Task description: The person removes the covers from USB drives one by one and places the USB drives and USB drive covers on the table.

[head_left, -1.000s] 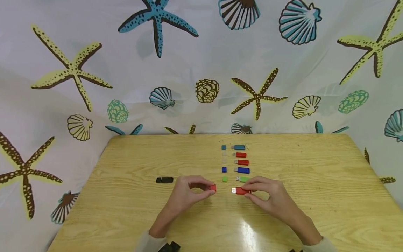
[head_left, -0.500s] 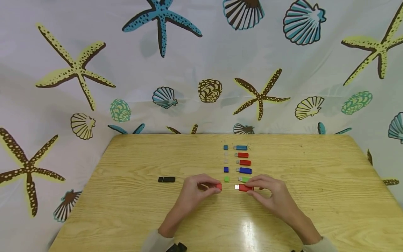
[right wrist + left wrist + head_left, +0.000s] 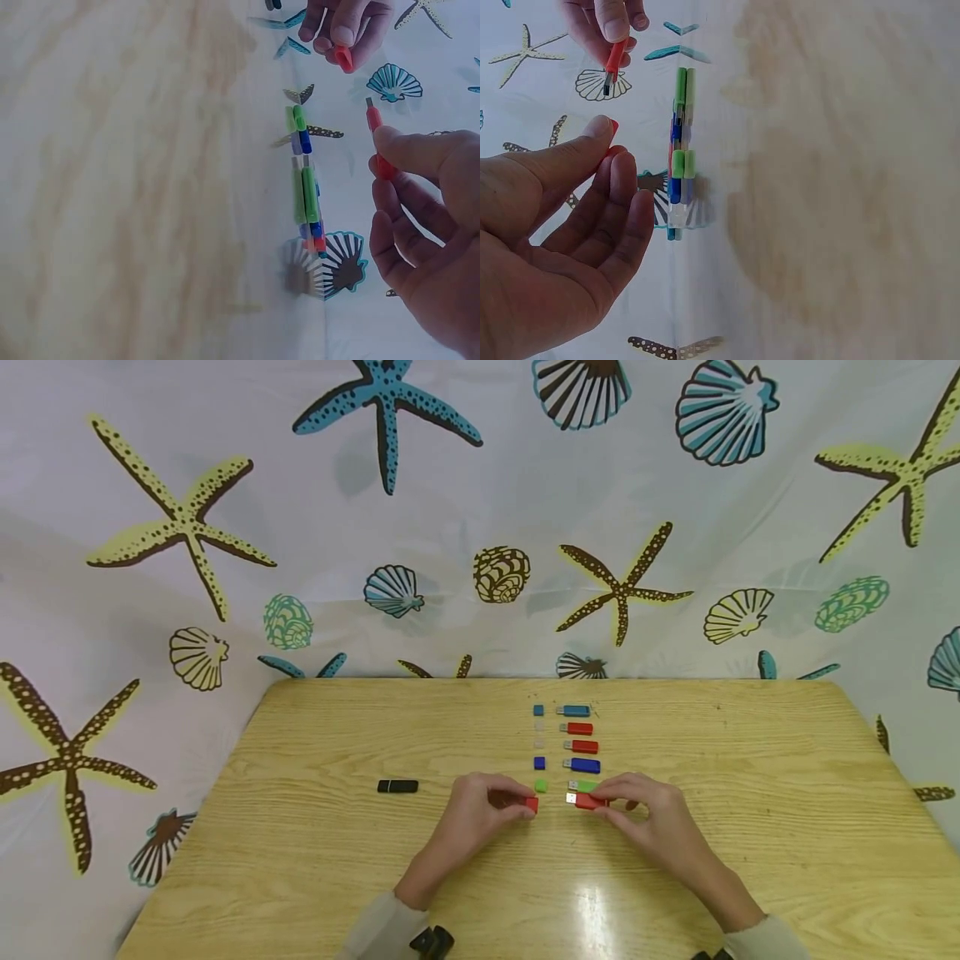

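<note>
My left hand [image 3: 480,814] pinches a small red cap [image 3: 532,804] between thumb and fingertips; its hollow end shows in the right wrist view. The right hand [image 3: 652,810] holds a red USB stick [image 3: 587,801] by its body, bare metal plug pointing left toward the cap. A gap separates cap and plug. Just beyond them lie a green cap [image 3: 541,786] and a green USB stick [image 3: 582,786], the latter partly covered by the right fingers. In the left wrist view the red stick [image 3: 616,58] appears above the left thumb.
Farther back, uncapped sticks lie in a column: a dark blue one [image 3: 582,766], two red ones and a lighter blue one [image 3: 574,711]. Their caps line up on the left, including a dark blue cap [image 3: 539,763]. A black USB stick [image 3: 397,786] lies left of the left hand.
The left hand has moved right with the red cap. The right hand has shifted slightly away from the body with the red stick, which now sits closer to the green one.
</note>
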`<state>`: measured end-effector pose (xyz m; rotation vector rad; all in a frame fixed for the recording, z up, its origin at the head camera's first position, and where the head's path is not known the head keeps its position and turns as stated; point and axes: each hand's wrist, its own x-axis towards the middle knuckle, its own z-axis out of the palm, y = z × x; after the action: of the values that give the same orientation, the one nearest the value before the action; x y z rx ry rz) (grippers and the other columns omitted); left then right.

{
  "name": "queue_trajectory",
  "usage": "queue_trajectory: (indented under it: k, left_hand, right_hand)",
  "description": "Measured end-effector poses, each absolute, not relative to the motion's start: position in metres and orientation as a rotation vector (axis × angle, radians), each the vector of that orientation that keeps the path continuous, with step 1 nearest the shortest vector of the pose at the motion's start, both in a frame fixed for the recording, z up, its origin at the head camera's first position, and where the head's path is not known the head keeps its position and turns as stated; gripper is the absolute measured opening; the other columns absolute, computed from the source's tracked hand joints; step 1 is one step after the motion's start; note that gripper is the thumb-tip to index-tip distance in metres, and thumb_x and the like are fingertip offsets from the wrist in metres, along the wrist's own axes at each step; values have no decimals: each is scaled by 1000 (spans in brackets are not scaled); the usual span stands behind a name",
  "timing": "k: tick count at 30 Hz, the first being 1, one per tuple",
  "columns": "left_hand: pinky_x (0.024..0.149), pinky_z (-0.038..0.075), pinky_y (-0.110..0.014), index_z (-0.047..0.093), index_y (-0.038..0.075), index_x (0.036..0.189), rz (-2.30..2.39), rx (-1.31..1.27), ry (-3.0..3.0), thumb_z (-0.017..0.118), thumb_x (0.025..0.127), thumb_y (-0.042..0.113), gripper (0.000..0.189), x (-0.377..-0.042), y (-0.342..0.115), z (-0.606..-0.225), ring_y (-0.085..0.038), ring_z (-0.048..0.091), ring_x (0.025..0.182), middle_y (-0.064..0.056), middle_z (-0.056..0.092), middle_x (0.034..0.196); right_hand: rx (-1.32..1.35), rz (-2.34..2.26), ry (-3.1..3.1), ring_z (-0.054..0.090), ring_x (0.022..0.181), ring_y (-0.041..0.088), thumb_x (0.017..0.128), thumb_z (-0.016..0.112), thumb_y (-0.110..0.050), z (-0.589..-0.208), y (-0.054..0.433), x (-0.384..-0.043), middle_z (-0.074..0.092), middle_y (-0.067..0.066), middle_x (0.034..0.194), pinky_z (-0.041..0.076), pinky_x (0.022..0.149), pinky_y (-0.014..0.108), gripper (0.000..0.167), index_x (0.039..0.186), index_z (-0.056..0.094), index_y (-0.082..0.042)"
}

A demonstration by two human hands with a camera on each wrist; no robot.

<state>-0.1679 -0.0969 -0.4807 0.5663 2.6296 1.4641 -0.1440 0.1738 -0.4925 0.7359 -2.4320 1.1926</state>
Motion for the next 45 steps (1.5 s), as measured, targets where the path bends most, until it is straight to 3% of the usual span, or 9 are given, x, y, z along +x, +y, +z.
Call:
queue_trajectory:
  k: [11,24,38,45]
  left_hand:
    - [71,57,-23,82,10,97,1378,526,2612,84,86,12,11,-177,-94,-485,-8,68,80,2,76,92]
    - [61,51,-24,83,11,94,1238,521,2666,86,85,15,10,-182,-86,-491,-5,61,67,7,72,81]
    - [57,49,-24,82,13,92,1116,499,2762,86,85,17,10,-182,-78,-494,-2,59,63,7,70,77]
    - [57,48,-24,81,14,93,1028,517,2807,86,86,21,11,-181,-75,-493,-2,57,64,9,69,77]
  right_hand:
    - [669,1260,-2560,70,84,9,84,84,-1,-495,174,-147,76,-5,101,59,67,27,21,100,81,-14]
    - [522,1305,-2734,67,86,9,87,84,-12,-498,176,-148,76,-6,103,56,68,26,16,101,82,-18]
    - [484,1365,-2795,70,79,10,86,84,-7,-504,173,-152,76,3,101,58,67,24,15,100,81,-11]
    - [512,1272,-2782,70,85,12,85,85,-7,-503,172,-151,76,1,100,56,69,26,14,97,81,-12]
